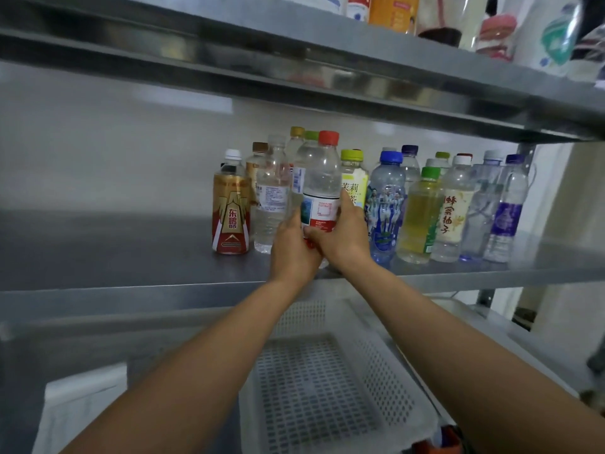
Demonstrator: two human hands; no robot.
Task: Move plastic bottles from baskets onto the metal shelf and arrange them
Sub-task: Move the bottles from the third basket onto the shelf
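A clear bottle with a red cap (319,185) stands upright near the front edge of the metal shelf (114,257). Both hands wrap its lower part: my left hand (291,249) from the left, my right hand (343,234) from the right. Left of it stand a clear bottle (271,204) and a gold and red bottle (230,211). To its right a row of several bottles runs along the shelf, among them a blue-capped one (386,204) and a green-capped one with yellow liquid (420,217).
A white perforated basket (320,388) sits on the lower level under my arms, with nothing visible inside. The upper shelf (294,60) overhangs close above and carries more bottles (393,11). The middle shelf's left half is bare metal. A shelf post (523,152) stands at right.
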